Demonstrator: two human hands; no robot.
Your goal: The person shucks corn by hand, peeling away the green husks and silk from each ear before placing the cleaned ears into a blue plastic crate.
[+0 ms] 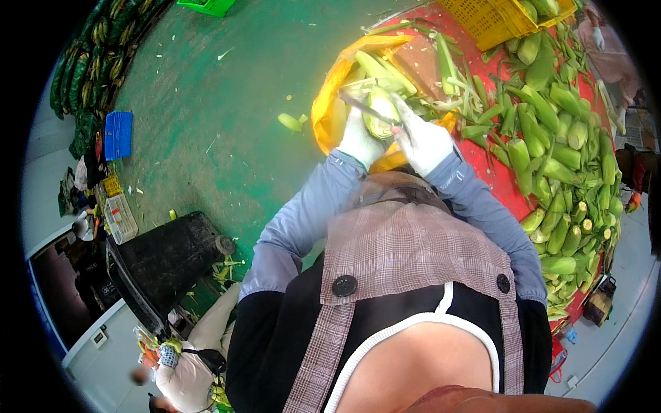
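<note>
My left hand (363, 140), in a white glove, grips a green ear of corn in its husk (381, 114) from its left and underside. The end of the ear facing me is pale and looks cut. My right hand (422, 140), also gloved, holds a knife (364, 107), its blade lying across the near face of the ear and pointing left. Most of the knife's handle is hidden in the glove. Below both hands an orange-yellow plastic bag (324, 116) gapes, with pale green husks and trimmings (379, 69) inside.
A red surface (496, 165) on my right carries a big heap of husked-in corn (557, 149) and a yellow crate (488, 23). A black wheeled bin (168, 258) lies at left, near a co-worker (181, 366). Beyond are a blue crate (118, 135) and stacked green sacks (98, 57).
</note>
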